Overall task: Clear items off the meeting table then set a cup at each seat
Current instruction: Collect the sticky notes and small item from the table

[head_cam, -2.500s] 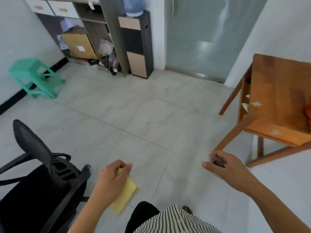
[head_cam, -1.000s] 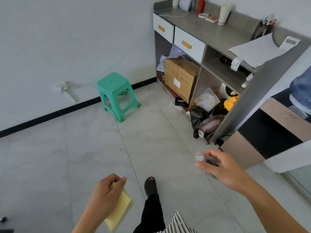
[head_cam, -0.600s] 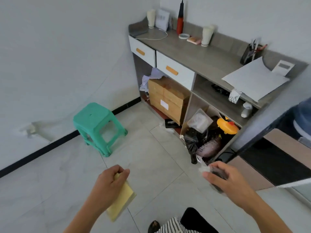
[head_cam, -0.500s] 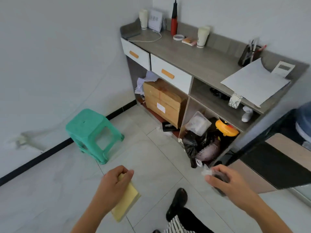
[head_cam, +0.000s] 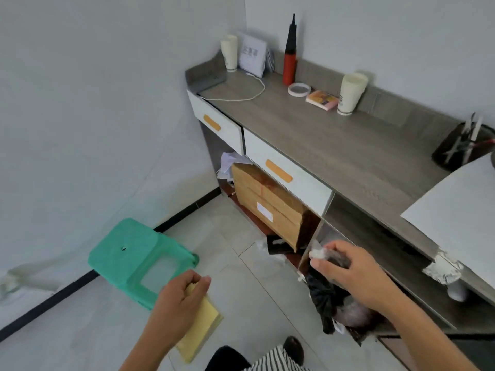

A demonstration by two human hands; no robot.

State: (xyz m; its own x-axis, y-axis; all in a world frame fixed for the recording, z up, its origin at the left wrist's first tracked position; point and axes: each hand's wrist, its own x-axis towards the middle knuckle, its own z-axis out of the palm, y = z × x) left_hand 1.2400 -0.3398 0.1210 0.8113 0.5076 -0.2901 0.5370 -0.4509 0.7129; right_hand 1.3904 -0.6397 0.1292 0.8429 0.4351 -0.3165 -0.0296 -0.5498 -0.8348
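While the left hand [head_cam: 176, 298] curls its fingers and thumb round a flat, pale-yellow paper pad [head_cam: 199, 328] low above the glossy tiled floor [head_cam: 241, 290], the right hand [head_cam: 345, 274] pinches a small dark item in crinkly clear wrap [head_cam: 318, 254], too blurred to identify, in front of the cabinet's open lower shelf. Two stacks of tapered white paper cups stand upright on the matte grey wood-grain tabletop [head_cam: 334, 145]: one stack [head_cam: 229, 54] in the far left corner, the other [head_cam: 349, 93] by the back wall. A dark pen holder [head_cam: 460, 145] at the right holds pens. A closed brown cardboard box [head_cam: 267, 204] sits under the white drawers, and a crumpled black bag [head_cam: 321, 295] lies below the right hand.
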